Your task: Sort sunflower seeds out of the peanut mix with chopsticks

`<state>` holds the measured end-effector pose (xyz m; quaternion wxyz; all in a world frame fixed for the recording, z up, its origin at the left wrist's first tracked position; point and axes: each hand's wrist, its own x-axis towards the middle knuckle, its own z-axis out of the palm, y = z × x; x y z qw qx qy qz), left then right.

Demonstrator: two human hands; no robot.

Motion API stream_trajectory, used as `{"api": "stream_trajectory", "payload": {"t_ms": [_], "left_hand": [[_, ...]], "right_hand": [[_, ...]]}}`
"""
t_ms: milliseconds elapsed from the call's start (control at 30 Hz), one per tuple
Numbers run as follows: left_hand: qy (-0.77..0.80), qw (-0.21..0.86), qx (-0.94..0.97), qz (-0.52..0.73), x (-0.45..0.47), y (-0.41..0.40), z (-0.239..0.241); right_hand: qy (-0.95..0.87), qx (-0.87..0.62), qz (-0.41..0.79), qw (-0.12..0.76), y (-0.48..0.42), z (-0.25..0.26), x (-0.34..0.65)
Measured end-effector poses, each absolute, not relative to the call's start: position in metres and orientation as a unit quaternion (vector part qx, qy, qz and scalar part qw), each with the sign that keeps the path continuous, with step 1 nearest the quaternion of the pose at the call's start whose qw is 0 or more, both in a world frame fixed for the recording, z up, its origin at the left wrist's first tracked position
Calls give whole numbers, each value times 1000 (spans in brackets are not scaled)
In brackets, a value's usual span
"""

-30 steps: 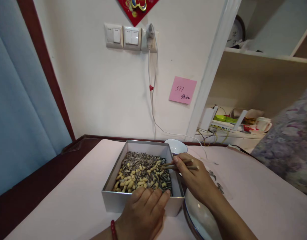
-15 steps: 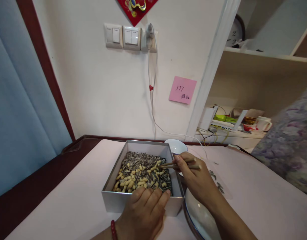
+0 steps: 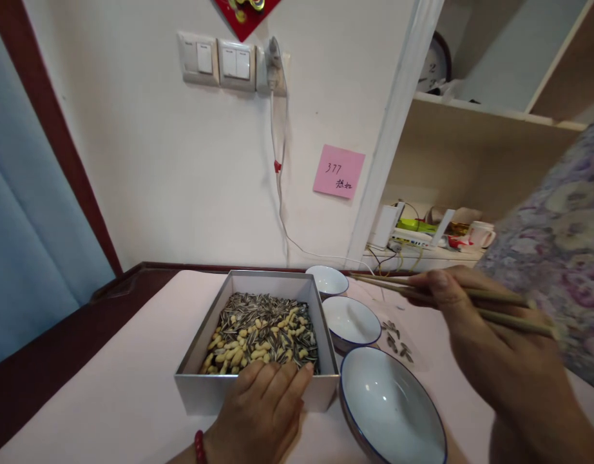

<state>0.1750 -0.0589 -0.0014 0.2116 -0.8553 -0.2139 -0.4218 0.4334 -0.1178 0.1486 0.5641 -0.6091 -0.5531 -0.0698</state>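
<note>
My left hand (image 3: pixel 263 406) wears a red bead bracelet and has its fingers hooked over the front wall of a square grey box (image 3: pixel 207 386). Inside the box lie peanuts (image 3: pixel 234 353) in their shells, mixed with striped sunflower seeds (image 3: pixel 253 312). My right hand (image 3: pixel 500 341) is raised at the right, closed around a pair of wooden chopsticks (image 3: pixel 393 283). Their tips point left, near the small far bowl (image 3: pixel 328 280); whether anything is between them is too small to tell. Several sunflower seeds (image 3: pixel 397 341) lie on the table beside the middle bowl (image 3: pixel 352 321).
A large white bowl (image 3: pixel 391 406) with a blue rim stands right of the box, in front of the two smaller ones. A white cable (image 3: pixel 326 254) runs down the wall to the table. Floral cloth (image 3: pixel 558 238) hangs at the right, near shelves (image 3: pixel 485 115).
My right hand has lifted the chopsticks out of the box and swung them to the right, uncovering the bowls. The left hand stays on the box, and the view has shifted right.
</note>
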Motion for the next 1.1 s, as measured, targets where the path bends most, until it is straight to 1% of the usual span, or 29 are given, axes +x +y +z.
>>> {"api": "stream_trajectory", "payload": {"t_ms": [67,200,300,400,500,700,900,1100], "left_hand": [[-213,210,-852,-429,175,-58,-2],[-214,207,-845,-443,176,-59,-2],[-213,213,-842,-448,177,-60,-2],[-215,214,-844,-441,178,-60,-1],[-216,221,-845,-436,177,-60,0],[-218,220,-848,-430,175,-62,1],[-214,226,-846,-432,176,-63,2],[-209,226,-851,-424,176,-62,3]], "right_hand": [[-536,-648,-113,530,-124,153,449],[-526,-699,-113,472,-123,153,460],[-544,-661,-107,506,-120,151,448],[-587,-587,-39,557,-118,149,429],[-632,-521,45,573,-115,144,409],[-687,-493,162,508,-98,126,379],[-701,-503,198,466,-79,108,365],[-696,-518,200,456,-78,104,369]]}}
